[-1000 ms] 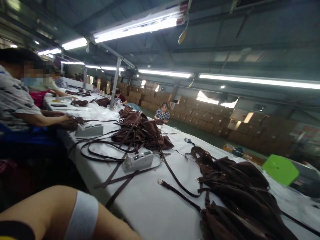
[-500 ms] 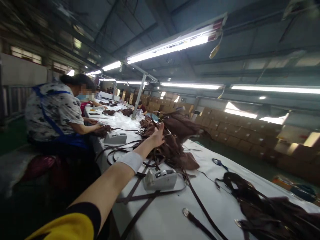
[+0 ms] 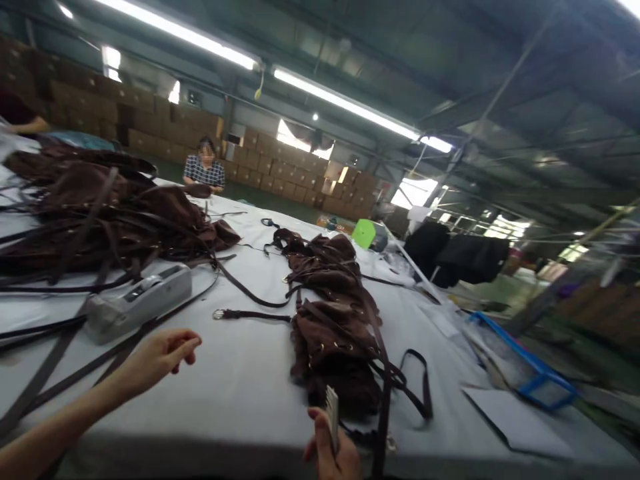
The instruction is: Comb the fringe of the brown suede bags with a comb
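My left hand (image 3: pixel 160 357) hovers over the white table at the left, its fingers curled in and nothing seen in them. It is nearest to a grey tape dispenser (image 3: pixel 145 297). At the bottom middle my right hand (image 3: pixel 334 453) is closed on a pale, thin, flat piece with a notched end (image 3: pixel 332 415); its exact kind I cannot make out. Just beyond that hand lies a row of dark brown drawstring bags (image 3: pixel 340 327) with metal eyelets and long straps. A buckled strap (image 3: pixel 255 315) sticks out to their left.
A large heap of brown bags (image 3: pixel 100 213) with trailing straps covers the table's left side. To the right are a white flat sheet (image 3: pixel 517 420) and a blue-framed bin (image 3: pixel 530 363). A bright green item (image 3: pixel 363 233) stands behind. One person (image 3: pixel 205 167) sits beyond the far edge.
The view has swung to the right. Before, a yellow-sleeved arm with a pale band reached into the heap, its hand at a brown bag; that sleeve and band are now out of view.
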`<state>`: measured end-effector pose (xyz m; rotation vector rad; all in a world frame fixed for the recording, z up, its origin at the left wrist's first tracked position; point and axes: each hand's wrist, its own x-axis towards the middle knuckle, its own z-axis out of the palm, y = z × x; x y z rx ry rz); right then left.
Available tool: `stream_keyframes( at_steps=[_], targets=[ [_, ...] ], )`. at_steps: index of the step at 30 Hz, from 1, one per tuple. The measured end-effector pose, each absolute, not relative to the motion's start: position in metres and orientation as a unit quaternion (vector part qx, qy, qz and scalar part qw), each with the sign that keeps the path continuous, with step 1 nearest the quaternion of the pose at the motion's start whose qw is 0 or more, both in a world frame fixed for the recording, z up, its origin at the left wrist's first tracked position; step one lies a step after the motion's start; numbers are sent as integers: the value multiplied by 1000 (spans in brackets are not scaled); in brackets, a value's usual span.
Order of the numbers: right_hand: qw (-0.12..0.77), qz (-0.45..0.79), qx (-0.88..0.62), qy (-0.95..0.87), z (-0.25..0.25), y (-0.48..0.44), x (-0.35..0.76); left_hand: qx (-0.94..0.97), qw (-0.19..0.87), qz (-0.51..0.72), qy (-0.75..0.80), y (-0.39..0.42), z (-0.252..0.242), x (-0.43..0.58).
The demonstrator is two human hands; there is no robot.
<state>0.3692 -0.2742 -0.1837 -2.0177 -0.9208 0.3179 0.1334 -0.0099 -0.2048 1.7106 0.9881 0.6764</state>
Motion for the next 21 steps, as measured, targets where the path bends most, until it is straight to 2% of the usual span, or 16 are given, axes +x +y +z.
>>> stream_keyframes(
  at_steps=[5,9,13,16,18,21],
  targets=[
    [415,77,-832,-360,-184,-280,409,765,446,248,393,-34,-260,161],
    [331,-7,-859,-391,-180,-281,450,757,428,222,440,-43,-298,164],
    [172,-108,-878,-434,-180,-249,478,773,398,234,435,-50,-304,160],
    [74,-140,-879,-451,-177,-217,489,780,387,240,430,-52,-300,161],
    [47,-137,-874,-465,-171,-199,498,783,376,244,432,-53,-299,162],
    [61,-144,-875,-458,-151,-179,516,791,364,239,429,-51,-303,162]
  ],
)
